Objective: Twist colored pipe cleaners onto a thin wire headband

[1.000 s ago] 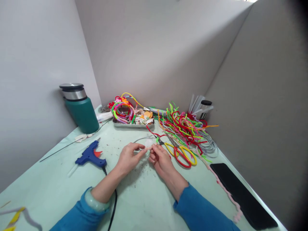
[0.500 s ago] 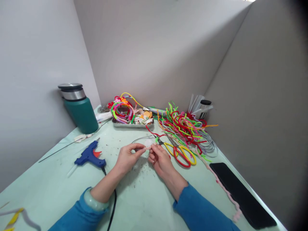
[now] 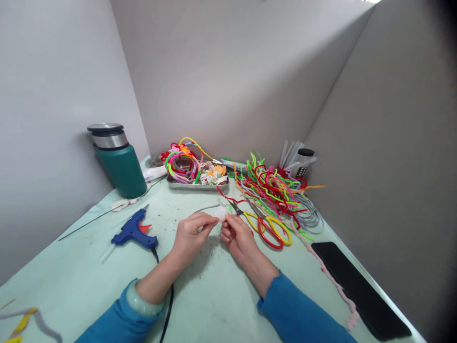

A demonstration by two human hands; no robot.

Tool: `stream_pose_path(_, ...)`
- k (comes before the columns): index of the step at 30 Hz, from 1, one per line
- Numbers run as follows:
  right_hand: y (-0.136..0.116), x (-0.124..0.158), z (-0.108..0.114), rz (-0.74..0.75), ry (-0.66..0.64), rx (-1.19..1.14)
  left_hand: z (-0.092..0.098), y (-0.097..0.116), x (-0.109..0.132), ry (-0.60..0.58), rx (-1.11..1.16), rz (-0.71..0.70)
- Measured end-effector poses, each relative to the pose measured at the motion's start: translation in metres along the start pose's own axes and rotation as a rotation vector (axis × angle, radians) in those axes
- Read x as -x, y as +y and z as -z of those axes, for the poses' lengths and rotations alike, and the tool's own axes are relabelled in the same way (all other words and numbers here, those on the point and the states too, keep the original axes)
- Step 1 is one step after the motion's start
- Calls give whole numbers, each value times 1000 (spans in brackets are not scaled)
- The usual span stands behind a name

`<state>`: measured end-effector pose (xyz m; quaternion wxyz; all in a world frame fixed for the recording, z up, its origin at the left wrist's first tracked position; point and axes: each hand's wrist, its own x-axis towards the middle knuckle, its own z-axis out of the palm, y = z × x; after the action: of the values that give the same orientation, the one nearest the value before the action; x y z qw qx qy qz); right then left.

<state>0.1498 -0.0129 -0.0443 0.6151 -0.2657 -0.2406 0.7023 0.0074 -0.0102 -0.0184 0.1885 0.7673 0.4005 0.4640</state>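
My left hand (image 3: 191,236) and my right hand (image 3: 238,236) meet above the middle of the pale green table (image 3: 214,305). Both pinch a small whitish fluffy piece (image 3: 221,213) from which a thin grey pipe cleaner (image 3: 206,208) runs to the left. The fingers of both hands are closed on it. Blue sleeves cover both forearms, and a pale bangle (image 3: 141,300) sits on my left wrist.
A blue glue gun (image 3: 134,231) with a black cord lies left of my hands, a green flask (image 3: 119,162) behind it. A metal tray (image 3: 196,183) of coloured pieces, a heap of pipe cleaners (image 3: 271,188), yellow and red scissors (image 3: 269,228) and a black phone (image 3: 357,286) lie to the right.
My hands have barely shifted; the grey pipe cleaner end now points more straight to the left, and the fingers have turned the whitish piece slightly.
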Motion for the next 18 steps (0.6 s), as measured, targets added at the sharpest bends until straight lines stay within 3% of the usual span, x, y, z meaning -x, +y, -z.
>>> stream_pose_path(6, 0, 0, 0, -4, -18, -20, 1, 2, 0, -24, 15, 41)
stream_pose_path(13, -1, 1, 1, 14, -12, 2, 3, 0, -4, -210, 211, 318)
stream_pose_path(18, -1, 3, 1, 35, -55, 61, 3, -3, -3, -362, 214, 373)
